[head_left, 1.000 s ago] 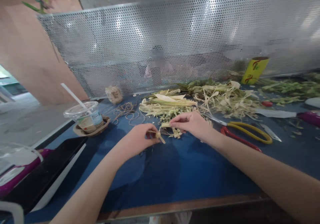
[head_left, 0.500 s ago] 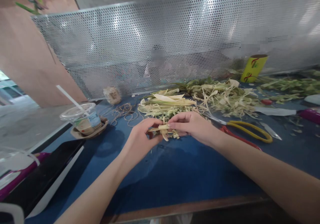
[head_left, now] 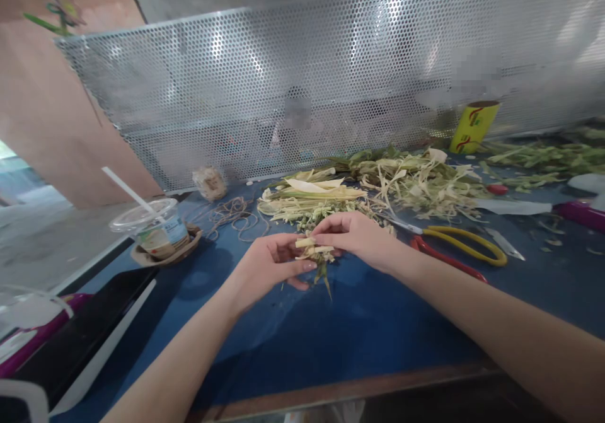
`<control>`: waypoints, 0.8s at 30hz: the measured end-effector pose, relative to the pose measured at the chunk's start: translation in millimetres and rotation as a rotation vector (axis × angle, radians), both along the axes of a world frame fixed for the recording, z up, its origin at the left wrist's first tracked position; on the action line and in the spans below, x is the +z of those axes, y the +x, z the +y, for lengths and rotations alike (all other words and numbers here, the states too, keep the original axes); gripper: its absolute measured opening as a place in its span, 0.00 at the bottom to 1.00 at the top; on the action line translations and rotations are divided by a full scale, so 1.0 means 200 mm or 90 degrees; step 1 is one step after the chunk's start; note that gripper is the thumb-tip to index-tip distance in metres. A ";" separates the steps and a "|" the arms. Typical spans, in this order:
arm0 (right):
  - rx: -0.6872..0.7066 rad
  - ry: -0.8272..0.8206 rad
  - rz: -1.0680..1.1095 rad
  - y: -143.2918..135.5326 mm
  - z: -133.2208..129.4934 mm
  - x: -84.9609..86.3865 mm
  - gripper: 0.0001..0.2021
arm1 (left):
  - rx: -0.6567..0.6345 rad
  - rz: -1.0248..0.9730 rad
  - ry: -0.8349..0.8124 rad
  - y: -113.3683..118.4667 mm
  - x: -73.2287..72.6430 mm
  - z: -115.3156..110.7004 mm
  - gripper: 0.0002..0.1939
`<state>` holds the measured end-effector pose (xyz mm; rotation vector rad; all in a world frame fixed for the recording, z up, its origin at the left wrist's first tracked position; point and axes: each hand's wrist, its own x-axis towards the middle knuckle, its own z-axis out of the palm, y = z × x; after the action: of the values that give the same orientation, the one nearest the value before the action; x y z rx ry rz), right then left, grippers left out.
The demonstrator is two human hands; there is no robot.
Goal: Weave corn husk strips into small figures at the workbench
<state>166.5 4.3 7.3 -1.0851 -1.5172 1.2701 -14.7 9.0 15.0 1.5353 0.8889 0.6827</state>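
Observation:
Between both hands, above the blue table, is a small bundle of dried plant strips (head_left: 321,258), pale yellow with green ends hanging down. My left hand (head_left: 269,262) is closed around its left side, thumb in front and fingers partly hidden behind. Thumb and fingers of my right hand (head_left: 352,237) pinch the upper right part. Just behind the hands lies a heap of pale husk-like leaves and strips (head_left: 316,199). Right of my right hand rest scissors (head_left: 466,245) with one yellow and one red handle, blades toward the heap.
A plastic cup with a straw (head_left: 165,231) sits in a brown holder at left, beside thin twine (head_left: 231,215). A dark flat device (head_left: 89,328) lies nearer. At right are a purple-handled knife (head_left: 515,207), a cutter blade (head_left: 508,245) and a yellow roll (head_left: 474,127). A perforated metal screen (head_left: 265,82) stands behind.
The bundle has turned in my hands, so its green ends now hang below. My left thumb has moved onto its front. The whole view has shifted slightly.

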 end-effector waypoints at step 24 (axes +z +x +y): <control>0.003 0.123 -0.139 0.02 -0.05 0.07 0.06 | 0.116 0.064 0.262 0.02 -0.01 -0.03 0.16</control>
<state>169.7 -4.8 21.2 -1.1208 -1.7665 1.0096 -11.0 3.9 13.8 1.8800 1.0160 0.9733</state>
